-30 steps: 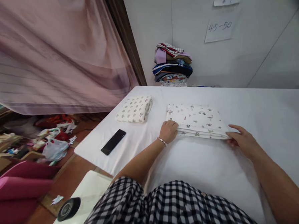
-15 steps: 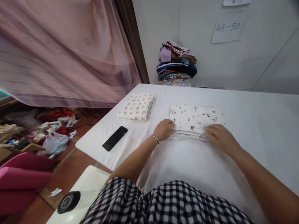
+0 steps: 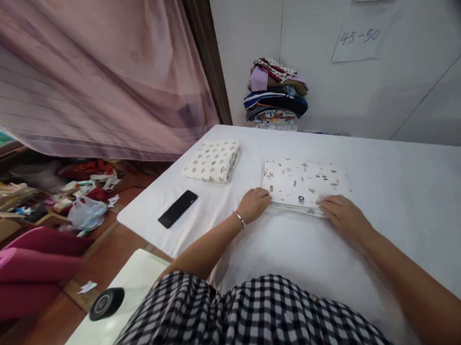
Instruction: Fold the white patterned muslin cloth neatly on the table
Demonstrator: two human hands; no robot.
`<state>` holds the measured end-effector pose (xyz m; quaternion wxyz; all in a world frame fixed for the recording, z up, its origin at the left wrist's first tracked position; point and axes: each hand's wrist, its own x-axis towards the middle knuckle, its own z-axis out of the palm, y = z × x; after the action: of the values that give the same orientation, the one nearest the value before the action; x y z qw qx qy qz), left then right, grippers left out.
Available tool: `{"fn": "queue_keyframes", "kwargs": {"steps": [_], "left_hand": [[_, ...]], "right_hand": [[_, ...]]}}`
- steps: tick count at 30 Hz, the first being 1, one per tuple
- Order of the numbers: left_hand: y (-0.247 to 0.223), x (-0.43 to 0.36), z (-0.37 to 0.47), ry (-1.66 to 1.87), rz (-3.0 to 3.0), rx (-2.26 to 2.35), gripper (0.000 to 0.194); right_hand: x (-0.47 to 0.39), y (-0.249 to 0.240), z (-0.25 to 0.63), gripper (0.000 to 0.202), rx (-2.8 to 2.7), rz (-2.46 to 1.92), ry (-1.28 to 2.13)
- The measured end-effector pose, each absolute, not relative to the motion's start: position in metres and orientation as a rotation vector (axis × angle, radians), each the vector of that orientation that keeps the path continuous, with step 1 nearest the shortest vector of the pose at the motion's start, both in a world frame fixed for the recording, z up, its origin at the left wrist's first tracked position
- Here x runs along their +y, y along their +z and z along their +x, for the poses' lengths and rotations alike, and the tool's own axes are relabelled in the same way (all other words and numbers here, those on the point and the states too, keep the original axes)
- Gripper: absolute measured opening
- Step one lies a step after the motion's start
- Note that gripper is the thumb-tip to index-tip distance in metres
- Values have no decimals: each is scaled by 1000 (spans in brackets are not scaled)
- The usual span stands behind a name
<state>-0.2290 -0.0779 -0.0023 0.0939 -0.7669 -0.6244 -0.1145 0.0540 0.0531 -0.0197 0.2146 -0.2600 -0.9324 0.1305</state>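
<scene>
A folded white cloth with small printed figures (image 3: 303,182) lies flat on the white-covered table (image 3: 399,202). At its near left corner, my left hand (image 3: 254,203) has its fingers closed on the edge. My right hand (image 3: 342,213) pinches the near edge toward the right corner. The layers of the fold show between the two hands. Farther left lies a second folded cloth with a grey-green print (image 3: 211,161), touched by neither hand. A black phone (image 3: 178,209) rests on the table in front of that second cloth.
Beyond the table's far edge, a stack of folded clothes (image 3: 277,95) stands against the wall. A pink curtain (image 3: 116,68) hangs at the left. Pink rolls (image 3: 32,270), bags and boxes lie on the floor below. A white surface (image 3: 131,291) juts out near my left side.
The view has shifted slightly. Both hands remain at the near edge of the cloth, whose layers now lie a little flatter and closer together.
</scene>
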Motion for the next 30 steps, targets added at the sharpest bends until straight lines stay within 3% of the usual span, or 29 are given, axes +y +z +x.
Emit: {"fn": "queue_keyframes", "kwargs": {"steps": [13, 30], "left_hand": [[-12, -80, -235, -504, -2279, -1831, 19], [-3, -72, -237, -249, -2243, -1710, 19]], "right_hand": [[57, -36, 73, 31, -2542, -561, 40], [59, -44, 80, 33, -2503, -500, -21]]}}
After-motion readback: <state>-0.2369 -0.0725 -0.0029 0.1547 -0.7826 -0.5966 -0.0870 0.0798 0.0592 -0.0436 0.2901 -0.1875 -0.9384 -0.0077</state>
